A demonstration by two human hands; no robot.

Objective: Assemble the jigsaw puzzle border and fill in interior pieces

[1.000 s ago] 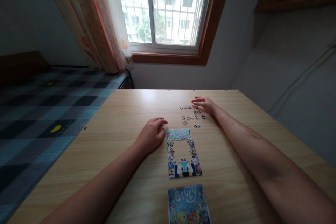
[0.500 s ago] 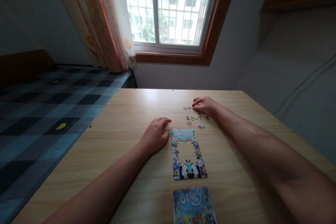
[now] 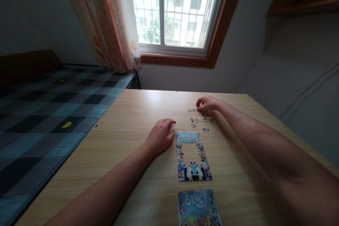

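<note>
A partly assembled jigsaw puzzle [image 3: 180, 162] lies flat on the wooden table, its border and a blue dog's face at the bottom joined around a bare middle. My left hand [image 3: 161, 136] rests palm down at the puzzle's upper left, fingers loosely stretched and holding nothing. Beyond the puzzle are several loose puzzle pieces [image 3: 197, 120]. Over the far row of them, my right hand [image 3: 208, 103] has thumb and forefinger pinched on a small puzzle piece, mostly hidden by the fingertips. One dark and yellow loose piece [image 3: 206, 129] sits just above the puzzle's right corner.
A blue picture box or card reading "Bluey" [image 3: 198, 206] lies at the near edge of view. The wooden table [image 3: 127, 127] reaches toward a barred window [image 3: 182, 14]. To the left stands a bed with a checked cover [image 3: 87, 113], beside a curtain [image 3: 111, 24].
The view has shifted slightly, moving the scene to the right. My right hand's fingers have curled into a rounder pinch at the far pieces. My left hand stays in place.
</note>
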